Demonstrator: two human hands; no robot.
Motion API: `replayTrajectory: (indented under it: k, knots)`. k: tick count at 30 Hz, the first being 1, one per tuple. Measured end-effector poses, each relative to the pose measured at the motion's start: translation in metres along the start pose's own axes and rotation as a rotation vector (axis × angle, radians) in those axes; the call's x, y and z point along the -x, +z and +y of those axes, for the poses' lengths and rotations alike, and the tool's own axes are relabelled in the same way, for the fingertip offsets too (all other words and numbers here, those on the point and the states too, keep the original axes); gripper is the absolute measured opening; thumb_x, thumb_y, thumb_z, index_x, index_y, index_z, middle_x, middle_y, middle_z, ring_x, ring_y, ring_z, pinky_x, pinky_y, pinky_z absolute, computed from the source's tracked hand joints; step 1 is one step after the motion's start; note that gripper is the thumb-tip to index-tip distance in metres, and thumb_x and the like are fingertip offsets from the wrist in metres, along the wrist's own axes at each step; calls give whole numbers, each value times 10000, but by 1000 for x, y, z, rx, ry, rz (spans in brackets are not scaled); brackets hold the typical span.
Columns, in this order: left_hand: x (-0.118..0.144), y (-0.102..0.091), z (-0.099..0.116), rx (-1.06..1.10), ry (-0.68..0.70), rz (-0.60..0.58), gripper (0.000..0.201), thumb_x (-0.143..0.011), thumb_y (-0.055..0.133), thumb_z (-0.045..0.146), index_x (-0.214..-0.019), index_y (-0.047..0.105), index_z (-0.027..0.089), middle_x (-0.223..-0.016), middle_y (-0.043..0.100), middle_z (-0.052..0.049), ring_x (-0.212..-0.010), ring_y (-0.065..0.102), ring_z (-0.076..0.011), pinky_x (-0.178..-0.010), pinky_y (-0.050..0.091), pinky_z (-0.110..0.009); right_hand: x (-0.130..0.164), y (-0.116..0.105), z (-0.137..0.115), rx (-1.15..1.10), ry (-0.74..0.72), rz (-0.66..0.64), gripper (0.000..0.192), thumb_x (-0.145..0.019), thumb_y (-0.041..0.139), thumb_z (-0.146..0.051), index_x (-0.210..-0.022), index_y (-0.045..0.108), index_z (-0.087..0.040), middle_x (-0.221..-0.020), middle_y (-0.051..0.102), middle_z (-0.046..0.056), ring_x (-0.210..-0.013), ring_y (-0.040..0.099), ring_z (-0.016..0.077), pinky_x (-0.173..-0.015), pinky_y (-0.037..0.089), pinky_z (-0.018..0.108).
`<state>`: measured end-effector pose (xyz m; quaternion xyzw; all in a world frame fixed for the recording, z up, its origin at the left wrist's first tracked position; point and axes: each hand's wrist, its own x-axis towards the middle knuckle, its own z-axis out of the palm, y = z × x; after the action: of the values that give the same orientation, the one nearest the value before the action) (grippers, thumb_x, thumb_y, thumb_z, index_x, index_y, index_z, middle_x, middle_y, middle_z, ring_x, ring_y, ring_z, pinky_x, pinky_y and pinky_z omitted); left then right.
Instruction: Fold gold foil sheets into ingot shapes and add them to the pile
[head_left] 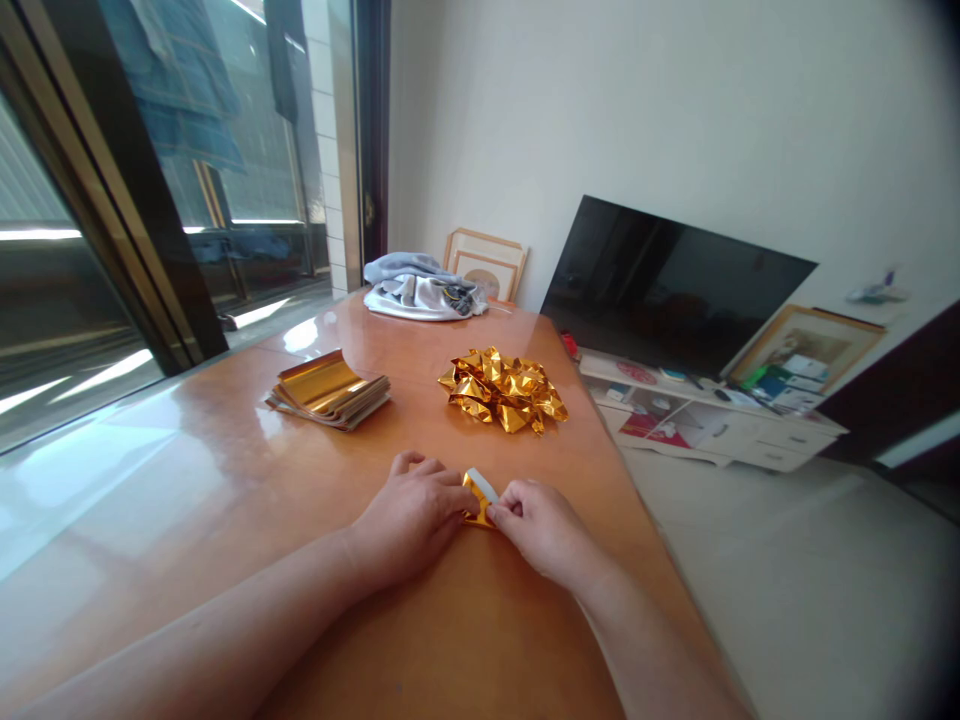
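Note:
A partly folded sheet of gold foil paper (480,488), its pale back showing along one edge, lies on the wooden table between my hands. My left hand (420,505) rests on the table with its fingertips closed down on the paper's left side. On the right side, my right hand (536,525) pinches the paper's edge between thumb and bent forefinger. Beyond my left hand sits a stack of gold foil sheets (330,388), the top one curling up. Straight ahead lies a pile of folded gold foil pieces (501,390).
The glossy table (420,640) ends along its right edge, with pale floor beyond. Bundled grey-blue cloth (420,285) lies at the far end near framed pictures (487,262). A television (675,285) stands over a white cabinet (720,425). Glass doors (247,190) are at left.

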<state>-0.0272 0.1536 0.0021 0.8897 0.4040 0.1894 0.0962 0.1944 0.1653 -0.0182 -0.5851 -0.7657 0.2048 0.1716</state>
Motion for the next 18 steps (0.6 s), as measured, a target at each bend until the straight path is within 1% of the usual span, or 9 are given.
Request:
replayTrajectory:
  k: [6, 9, 12, 15, 18]
  knots:
    - [1, 0, 0, -55, 40, -17, 253, -949, 557, 222, -1033, 725, 390, -973, 700, 17, -961, 583, -215, -1001, 266, -472, -2, 2, -1, 26, 20, 22, 226, -861, 647, -373, -699, 627, -217, -736, 654, 2, -654, 547, 145, -556, 283, 252]
    - [1, -1, 1, -73, 42, -31, 261, -952, 559, 229, -1050, 733, 396, -971, 695, 4, -966, 580, -221, -1022, 249, -501, -2, 3, 0, -2, 30, 28, 222, -846, 660, -373, -697, 614, -214, -716, 642, -5, -646, 539, 143, -550, 285, 250]
    - [1, -2, 3, -78, 38, -41, 259, -956, 548, 226, -1040, 737, 382, -985, 693, 0, -970, 578, -224, -1036, 241, -518, -2, -1, 3, -142, 66, -8, 207, -857, 631, -372, -732, 607, -208, -698, 626, -18, -630, 526, 135, -546, 311, 239]
    - [1, -3, 4, -76, 31, -48, 267, -947, 547, 215, -1031, 742, 378, -965, 687, -7, -960, 576, -229, -1051, 230, -531, -1, -11, 7, -308, 104, -53, 199, -882, 573, -351, -756, 588, -198, -702, 601, -26, -640, 512, 127, -564, 350, 226]
    - [1, -2, 4, -73, 26, -48, 273, -936, 551, 207, -1018, 748, 378, -930, 679, -14, -944, 574, -234, -1053, 230, -536, 0, -18, 9, -347, 116, -61, 177, -879, 555, -324, -765, 582, -191, -704, 583, -31, -644, 496, 122, -574, 360, 220]
